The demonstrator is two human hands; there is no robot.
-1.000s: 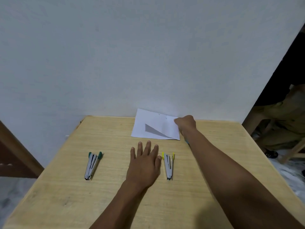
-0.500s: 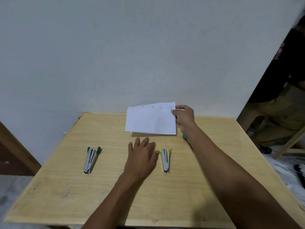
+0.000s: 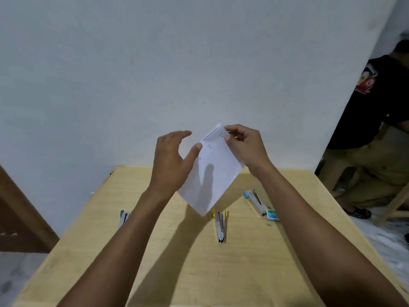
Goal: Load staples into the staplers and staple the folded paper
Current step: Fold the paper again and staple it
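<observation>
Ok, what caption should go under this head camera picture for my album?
Right hand pinches the folded paper, left hand touching it, above three staplers on the table.

Folded paper (image 3: 212, 171): held in the air above the bench (image 3: 199, 273), one corner pointing down.
Right hand (image 3: 247, 147): fingers pinch the paper's top corner.
Left hand (image 3: 170, 162): thumb touches the paper's left edge, other fingers loosely spread.
Yellow stapler (image 3: 221, 227): mid-bench, beneath the paper.
Green stapler (image 3: 123, 218): toward the left edge, partly hidden by the left forearm.
Blue stapler (image 3: 255, 201): toward the right edge, staple box (image 3: 272, 215) just beside it.
</observation>
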